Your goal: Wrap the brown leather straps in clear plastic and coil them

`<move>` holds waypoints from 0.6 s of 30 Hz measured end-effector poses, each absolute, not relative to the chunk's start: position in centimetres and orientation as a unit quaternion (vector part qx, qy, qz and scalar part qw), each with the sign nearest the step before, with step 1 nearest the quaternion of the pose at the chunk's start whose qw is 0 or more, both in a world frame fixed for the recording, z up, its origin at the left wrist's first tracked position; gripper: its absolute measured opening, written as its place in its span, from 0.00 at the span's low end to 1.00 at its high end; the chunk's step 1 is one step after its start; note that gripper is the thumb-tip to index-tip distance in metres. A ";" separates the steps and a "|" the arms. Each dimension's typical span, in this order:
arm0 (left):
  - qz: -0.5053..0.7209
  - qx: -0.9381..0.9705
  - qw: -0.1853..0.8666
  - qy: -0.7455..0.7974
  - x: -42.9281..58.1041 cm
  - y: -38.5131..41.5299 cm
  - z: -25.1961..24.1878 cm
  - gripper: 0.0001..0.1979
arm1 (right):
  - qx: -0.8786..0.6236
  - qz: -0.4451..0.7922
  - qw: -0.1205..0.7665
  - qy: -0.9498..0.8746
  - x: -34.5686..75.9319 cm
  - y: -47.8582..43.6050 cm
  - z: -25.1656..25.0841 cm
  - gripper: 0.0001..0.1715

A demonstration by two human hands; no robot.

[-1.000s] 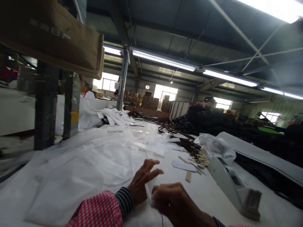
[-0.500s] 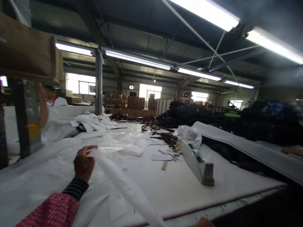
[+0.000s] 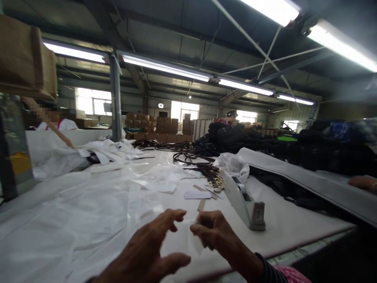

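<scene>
We spread our left hand (image 3: 147,245) above the table (image 3: 282,220) and pinch thin white film (image 3: 194,244) with our right hand (image 3: 216,228).

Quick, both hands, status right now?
Left hand: open, fingers and thumb spread, holding nothing visible.
Right hand: closed, thumb and fingers pinched together, apparently on a thin translucent white sheet.

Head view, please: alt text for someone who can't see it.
A person's right hand pinches a thin translucent piece over a white table; the left hand is open beside it. White sheets spread to the left, a grey tape dispenser stands to the right, and dark straps lie beyond.
</scene>
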State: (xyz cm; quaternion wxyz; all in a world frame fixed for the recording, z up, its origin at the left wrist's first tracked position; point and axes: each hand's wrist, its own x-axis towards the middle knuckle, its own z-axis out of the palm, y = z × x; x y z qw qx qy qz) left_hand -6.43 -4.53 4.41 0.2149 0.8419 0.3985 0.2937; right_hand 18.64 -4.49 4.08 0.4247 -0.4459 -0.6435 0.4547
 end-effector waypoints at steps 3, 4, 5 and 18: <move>0.349 0.824 0.220 0.389 -2.1 -3.6 2.0 0.46 | -0.404 0.428 0.416 -0.694 17.6 -4.0 6.4 0.16; 0.347 0.812 0.237 0.406 -1.3 -2.8 1.5 0.43 | -0.400 0.413 0.412 -0.707 17.7 -3.7 7.0 0.15; 0.332 0.801 0.265 0.423 -0.9 -1.8 1.1 0.37 | -0.401 0.394 0.414 -0.716 18.0 -3.3 7.6 0.15; 0.237 0.653 0.694 0.190 -3.7 -5.6 4.7 0.15 | -0.445 0.310 0.617 -0.571 25.2 -2.2 8.6 0.18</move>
